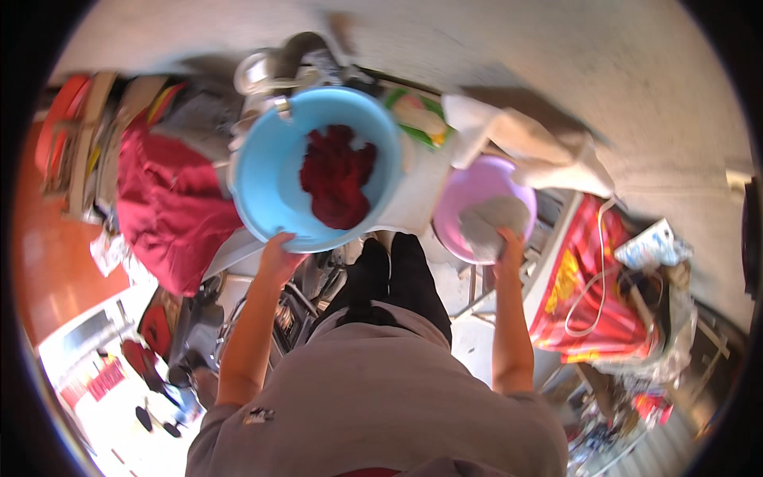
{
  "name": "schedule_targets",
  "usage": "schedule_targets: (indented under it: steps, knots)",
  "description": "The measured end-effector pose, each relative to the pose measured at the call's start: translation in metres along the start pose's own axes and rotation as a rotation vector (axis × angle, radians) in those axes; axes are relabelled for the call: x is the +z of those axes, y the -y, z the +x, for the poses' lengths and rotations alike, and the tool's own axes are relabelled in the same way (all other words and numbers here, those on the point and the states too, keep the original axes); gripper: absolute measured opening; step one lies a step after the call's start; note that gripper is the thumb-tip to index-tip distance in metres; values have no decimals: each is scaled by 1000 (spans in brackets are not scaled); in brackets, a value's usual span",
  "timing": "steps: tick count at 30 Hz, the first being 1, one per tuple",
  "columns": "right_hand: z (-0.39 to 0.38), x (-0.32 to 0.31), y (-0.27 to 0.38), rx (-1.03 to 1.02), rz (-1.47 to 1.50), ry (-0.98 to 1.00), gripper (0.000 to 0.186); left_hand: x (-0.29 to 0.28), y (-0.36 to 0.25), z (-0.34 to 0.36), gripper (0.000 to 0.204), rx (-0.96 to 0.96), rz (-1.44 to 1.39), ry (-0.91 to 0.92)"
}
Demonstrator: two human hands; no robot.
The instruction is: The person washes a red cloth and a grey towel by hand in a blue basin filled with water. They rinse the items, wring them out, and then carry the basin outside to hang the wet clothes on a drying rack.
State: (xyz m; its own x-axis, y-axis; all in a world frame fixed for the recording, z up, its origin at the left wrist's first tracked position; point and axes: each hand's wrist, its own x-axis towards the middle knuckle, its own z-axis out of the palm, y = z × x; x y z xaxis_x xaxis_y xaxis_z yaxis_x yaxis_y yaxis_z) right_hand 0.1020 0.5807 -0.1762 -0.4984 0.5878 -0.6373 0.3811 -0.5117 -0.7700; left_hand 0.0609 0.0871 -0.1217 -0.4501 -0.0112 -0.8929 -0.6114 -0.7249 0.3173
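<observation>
A large light-blue basin (266,171) is in front of me to the left, with a crumpled dark-red cloth (338,179) inside. My left hand (280,259) grips its near rim, fingertips over the edge. To the right is a smaller light-purple basin (451,208) with a grey, rounded, soft-looking mass (491,222) in it; blur hides what that is. My right hand (509,248) closes on this basin's near right rim, its upper fingers against the grey mass. Other fingers are hidden under the rims.
Red fabric (167,203) drapes at the left. A beige cloth (524,139) hangs over the purple basin's far edge. A green package (420,118) lies between the basins, toward the wall. A red patterned bag (596,294) with a white cord (602,254) stands at the right.
</observation>
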Motion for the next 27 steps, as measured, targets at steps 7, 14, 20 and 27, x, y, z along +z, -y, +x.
schedule_targets:
  steps: [7, 14, 20, 27]
  knots:
    - [-172, 88, 129, 6, 254, 518, 53, 8, -34, -4, 32, 80, 155, 6]
    - [-266, 181, 199, -137, 235, 714, 52, 12, -38, -15, 32, 95, 207, -20]
    - [-337, 241, 209, -285, 183, 907, 43, 3, -29, -5, 45, 146, 237, -1]
    - [-390, 321, 231, -293, 417, 1032, 45, 5, -29, -14, 40, 134, 229, -27]
